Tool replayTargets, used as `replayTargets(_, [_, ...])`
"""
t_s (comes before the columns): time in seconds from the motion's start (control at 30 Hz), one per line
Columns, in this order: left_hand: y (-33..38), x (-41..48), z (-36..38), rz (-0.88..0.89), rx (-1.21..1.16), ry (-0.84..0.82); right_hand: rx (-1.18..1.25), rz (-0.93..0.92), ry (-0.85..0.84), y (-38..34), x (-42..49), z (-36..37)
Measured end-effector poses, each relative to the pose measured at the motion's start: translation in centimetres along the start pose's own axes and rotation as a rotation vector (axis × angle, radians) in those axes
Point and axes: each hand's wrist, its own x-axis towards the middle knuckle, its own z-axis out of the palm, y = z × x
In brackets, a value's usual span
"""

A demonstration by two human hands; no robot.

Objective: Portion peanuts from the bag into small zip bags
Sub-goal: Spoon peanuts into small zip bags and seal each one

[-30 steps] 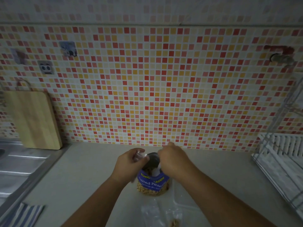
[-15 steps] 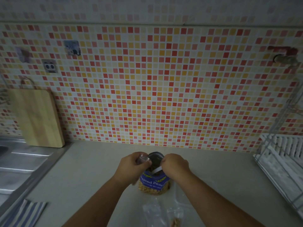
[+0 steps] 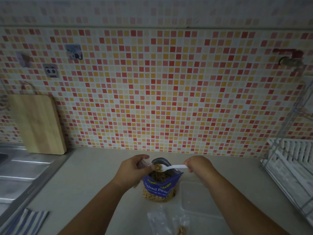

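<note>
A blue peanut bag (image 3: 159,186) stands open on the counter, full of peanuts. My right hand (image 3: 197,164) holds a white plastic spoon (image 3: 171,167) by its handle; the bowl carries peanuts just above the bag's mouth. My left hand (image 3: 133,168) grips a small clear zip bag (image 3: 144,163) next to the spoon's bowl, at the bag's left rim. Two more small zip bags (image 3: 166,221) lie near the front edge, one with a few peanuts in it.
A clear plastic lid or tray (image 3: 196,199) lies right of the peanut bag. A steel sink (image 3: 20,175) and striped cloth (image 3: 25,221) are at left, a wooden board (image 3: 36,123) leans on the tiled wall, a dish rack (image 3: 291,168) stands at right.
My right hand has drawn the spoon up out of the peanut bag, loaded with peanuts, and moved right. The left hand stays at the bag's rim with the small zip bag.
</note>
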Motion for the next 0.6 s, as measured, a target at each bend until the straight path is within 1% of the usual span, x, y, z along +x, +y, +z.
replayTargets(0.07, [0.3,0.0,0.2,0.028,0.064,-0.009,-0.003,-0.008,0.075,0.9,-0.4,-1.0])
replayTargets(0.17, [0.6,0.1,0.5,0.081,0.151,-0.027,0.146,-0.06,0.198,2.6,-1.0,-1.4])
replayTargets(0.2, [0.7,0.2,0.7,0.097,0.172,-0.032,0.091,-0.1,0.303,3.0,-1.5,-1.4])
replayTargets(0.23, [0.8,0.2,0.8,0.11,0.185,-0.036,0.126,-0.12,0.35,3.0,-2.0,-1.7])
replayTargets(0.27, [0.9,0.3,0.9,0.119,0.192,-0.038,0.11,-0.115,0.319,2.8,-2.0,-2.3])
replayTargets(0.3, [0.9,0.4,1.0,0.126,0.199,-0.039,0.224,-0.036,0.252,2.6,-2.2,-2.9])
replayTargets(0.33, [1.0,0.5,1.1,0.13,0.207,-0.04,0.206,-0.011,0.238,2.3,-2.3,-3.2])
replayTargets(0.37, [1.1,0.5,1.2,0.13,0.21,-0.04,0.158,-0.015,0.242,1.9,-2.5,-3.7])
replayTargets(0.43, [1.3,0.7,1.4,0.137,0.207,-0.039,0.075,-0.089,0.247,1.6,-2.2,-3.8])
replayTargets(0.53, [1.9,0.6,1.7,0.158,0.229,-0.043,0.233,-0.14,0.328,1.0,-2.6,-3.2])
replayTargets(0.6, [2.1,0.7,1.9,0.155,0.244,-0.036,0.314,-0.263,0.434,0.6,-3.0,-2.8])
